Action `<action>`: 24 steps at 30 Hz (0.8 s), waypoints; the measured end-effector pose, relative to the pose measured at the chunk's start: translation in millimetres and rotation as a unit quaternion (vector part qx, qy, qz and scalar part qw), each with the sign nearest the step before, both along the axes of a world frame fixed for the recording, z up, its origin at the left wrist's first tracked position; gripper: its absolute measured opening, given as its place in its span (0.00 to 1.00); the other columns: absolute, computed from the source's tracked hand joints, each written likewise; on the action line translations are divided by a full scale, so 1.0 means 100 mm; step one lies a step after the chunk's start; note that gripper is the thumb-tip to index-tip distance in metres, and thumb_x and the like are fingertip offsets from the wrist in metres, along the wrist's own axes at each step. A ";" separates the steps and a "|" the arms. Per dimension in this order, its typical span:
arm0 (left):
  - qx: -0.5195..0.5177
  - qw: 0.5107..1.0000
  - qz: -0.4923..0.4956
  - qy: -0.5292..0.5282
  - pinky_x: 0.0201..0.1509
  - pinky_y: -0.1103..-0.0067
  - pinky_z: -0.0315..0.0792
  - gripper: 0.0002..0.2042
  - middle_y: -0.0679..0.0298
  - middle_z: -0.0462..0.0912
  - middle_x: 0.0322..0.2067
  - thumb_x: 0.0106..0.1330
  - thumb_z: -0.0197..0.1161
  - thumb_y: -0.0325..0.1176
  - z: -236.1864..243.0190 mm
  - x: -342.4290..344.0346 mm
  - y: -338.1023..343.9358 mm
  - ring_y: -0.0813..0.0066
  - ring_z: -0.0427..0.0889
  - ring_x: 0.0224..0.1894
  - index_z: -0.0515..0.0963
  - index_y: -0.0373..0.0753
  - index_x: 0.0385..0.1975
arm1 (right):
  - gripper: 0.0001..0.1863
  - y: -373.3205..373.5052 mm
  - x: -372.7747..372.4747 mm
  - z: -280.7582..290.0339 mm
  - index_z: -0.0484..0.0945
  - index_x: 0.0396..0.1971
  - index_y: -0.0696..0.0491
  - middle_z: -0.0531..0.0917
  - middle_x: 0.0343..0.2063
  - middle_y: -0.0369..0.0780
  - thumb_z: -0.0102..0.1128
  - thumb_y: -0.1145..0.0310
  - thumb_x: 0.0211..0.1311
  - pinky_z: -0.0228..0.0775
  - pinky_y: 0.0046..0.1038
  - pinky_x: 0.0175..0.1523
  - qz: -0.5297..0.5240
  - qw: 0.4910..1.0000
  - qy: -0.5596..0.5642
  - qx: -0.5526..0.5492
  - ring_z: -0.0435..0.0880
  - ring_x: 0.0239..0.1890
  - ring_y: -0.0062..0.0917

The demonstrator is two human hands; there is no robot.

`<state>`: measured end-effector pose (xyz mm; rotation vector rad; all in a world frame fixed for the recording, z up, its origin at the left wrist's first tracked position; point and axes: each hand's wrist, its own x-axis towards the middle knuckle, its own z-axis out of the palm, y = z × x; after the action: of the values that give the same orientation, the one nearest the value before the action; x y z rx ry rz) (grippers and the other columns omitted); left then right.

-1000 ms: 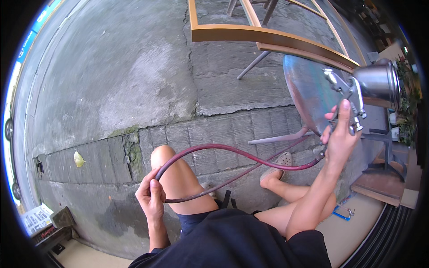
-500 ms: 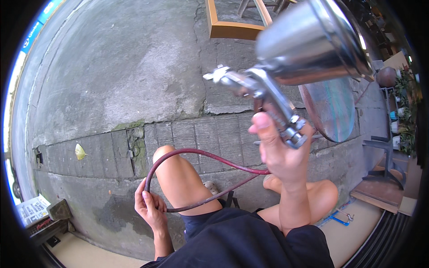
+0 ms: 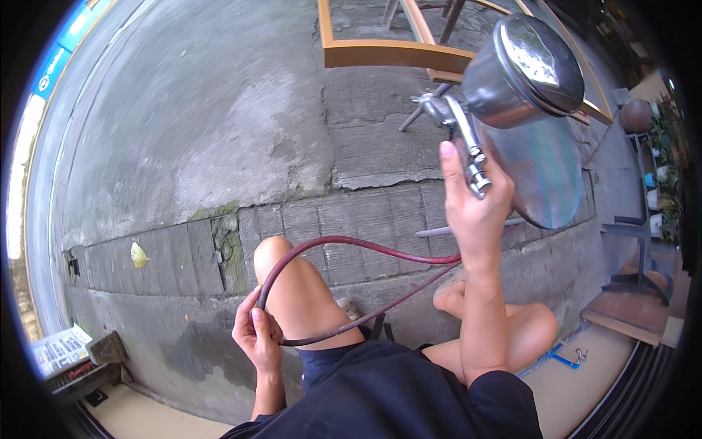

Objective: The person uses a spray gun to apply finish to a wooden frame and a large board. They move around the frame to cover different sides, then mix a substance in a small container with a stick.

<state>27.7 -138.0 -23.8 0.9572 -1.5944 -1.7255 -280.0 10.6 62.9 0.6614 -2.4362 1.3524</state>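
Observation:
My right hand (image 3: 477,208) is closed round the grip of a metal spray gun (image 3: 468,135), raised in front of me at the right. On top of the gun sits a shiny silver cup (image 3: 519,73), tilted to the right. A dark red hose (image 3: 351,243) loops from behind my right wrist over my left knee. Low at the left, my left hand (image 3: 257,335) pinches the bend of that hose between thumb and fingers. Past the gun stands a wooden frame (image 3: 398,54), partly hidden by the cup.
A round board (image 3: 548,175) with faded colours stands behind my right hand. At the right is a dark metal stand (image 3: 640,256) on a brown board (image 3: 621,316). A blue clamp (image 3: 564,358) lies near my right knee. Cracked concrete floor (image 3: 219,132) spreads ahead, with a yellow leaf (image 3: 139,254).
My right hand has moved the spray gun right and farther from me, turning its cup. My left hand has shifted slightly right with the hose. More of the wooden frame shows.

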 end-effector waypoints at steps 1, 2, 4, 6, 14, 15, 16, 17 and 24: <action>-0.002 1.000 -0.018 0.004 0.11 0.87 0.49 0.17 0.76 0.61 0.15 0.78 0.51 0.37 -0.01 -0.03 0.02 0.92 0.55 0.11 0.73 0.30 0.57 | 0.15 0.10 -0.07 -0.02 0.80 0.27 0.60 0.78 0.16 0.38 0.66 0.63 0.66 0.62 0.28 0.23 -0.018 1.000 0.010 -0.004 0.74 0.16 0.22; -0.001 0.999 -0.032 0.010 0.11 0.87 0.49 0.18 0.75 0.63 0.14 0.78 0.51 0.37 -0.03 -0.06 0.04 0.92 0.55 0.10 0.73 0.29 0.56 | 0.16 0.19 -0.12 -0.02 0.79 0.27 0.61 0.78 0.16 0.39 0.65 0.62 0.67 0.63 0.29 0.25 -0.034 0.999 0.018 -0.007 0.74 0.18 0.22; -0.006 0.998 -0.060 0.014 0.12 0.87 0.48 0.18 0.75 0.64 0.13 0.78 0.51 0.37 -0.04 -0.10 0.08 0.92 0.55 0.10 0.73 0.28 0.56 | 0.16 0.42 -0.23 -0.02 0.80 0.28 0.61 0.79 0.16 0.39 0.64 0.62 0.67 0.64 0.28 0.26 -0.081 0.997 -0.009 -0.010 0.75 0.19 0.20; -0.018 0.996 -0.083 0.010 0.12 0.87 0.48 0.18 0.75 0.65 0.13 0.77 0.52 0.37 -0.02 -0.19 0.10 0.92 0.56 0.10 0.73 0.27 0.55 | 0.16 0.61 -0.36 -0.07 0.82 0.31 0.61 0.78 0.16 0.39 0.63 0.61 0.68 0.66 0.27 0.27 -0.113 0.992 0.031 -0.040 0.76 0.21 0.17; -0.014 0.984 -0.176 -0.004 0.18 0.87 0.55 0.16 0.75 0.69 0.15 0.74 0.57 0.34 0.10 -0.43 0.19 0.90 0.64 0.14 0.79 0.28 0.52 | 0.20 1.43 -0.88 0.07 0.82 0.33 0.59 0.78 0.17 0.36 0.63 0.53 0.68 0.55 0.22 0.12 -0.262 0.964 -0.041 -0.028 0.69 0.08 0.15; -0.011 0.982 -0.189 -0.004 0.18 0.87 0.55 0.16 0.76 0.69 0.15 0.73 0.57 0.34 0.11 -0.46 0.22 0.90 0.64 0.14 0.79 0.28 0.52 | 0.22 1.57 -0.98 0.05 0.82 0.32 0.59 0.79 0.18 0.37 0.62 0.51 0.68 0.55 0.23 0.12 -0.283 0.958 -0.047 -0.024 0.69 0.08 0.15; -0.011 0.980 -0.197 -0.014 0.19 0.87 0.53 0.15 0.76 0.69 0.14 0.73 0.57 0.32 0.14 -0.50 0.25 0.91 0.63 0.14 0.79 0.28 0.52 | 0.24 1.68 -1.08 0.06 0.82 0.30 0.60 0.79 0.17 0.37 0.62 0.50 0.68 0.57 0.24 0.13 -0.307 0.951 -0.034 -0.012 0.69 0.08 0.17; 0.001 0.975 -0.221 -0.027 0.22 0.87 0.57 0.15 0.73 0.74 0.18 0.72 0.57 0.31 0.18 -0.51 0.26 0.90 0.66 0.18 0.80 0.28 0.51 | 0.26 1.79 -1.17 0.08 0.82 0.28 0.60 0.79 0.17 0.37 0.61 0.48 0.68 0.58 0.25 0.13 -0.331 0.943 -0.019 0.001 0.70 0.08 0.18; -0.011 0.954 -0.294 -0.052 0.42 0.83 0.73 0.14 0.59 0.86 0.40 0.72 0.57 0.28 0.13 -0.58 0.19 0.81 0.80 0.35 0.80 0.29 0.52 | 0.29 2.18 -1.33 0.16 0.81 0.25 0.62 0.80 0.16 0.39 0.60 0.46 0.67 0.63 0.26 0.14 -0.409 0.912 0.026 0.014 0.74 0.09 0.21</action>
<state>-29.9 -118.6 -10.7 0.5971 -2.1135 -2.0573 -412.9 228.2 78.8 -0.3169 -2.2561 0.9176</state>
